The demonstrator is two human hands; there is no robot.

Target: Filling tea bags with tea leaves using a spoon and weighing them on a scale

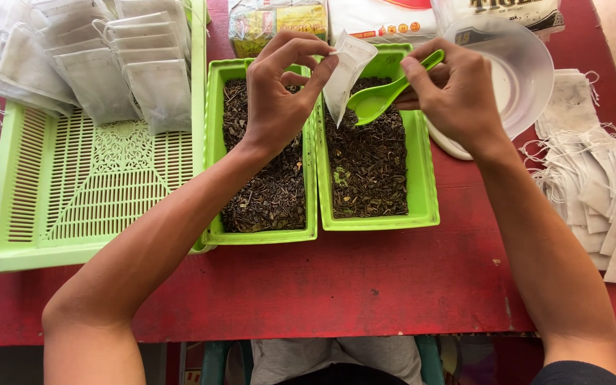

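Note:
My left hand [279,93] pinches a small white filter bag [347,71] by its top edge, above the gap between two green trays. My right hand [458,89] holds a green plastic spoon [376,100] whose bowl sits right beside the bag's lower end, and its fingers also touch the bag's top. The left green tray [214,142] and the right green tray [422,185] both hold dark loose tea leaves.
A large green slatted tray [73,185] at the left carries rows of filled white bags [101,64] along its far side. A pile of flat empty bags with strings [600,178] lies at the right. A clear plastic bowl [525,64] and packets stand behind, on a red table [358,285].

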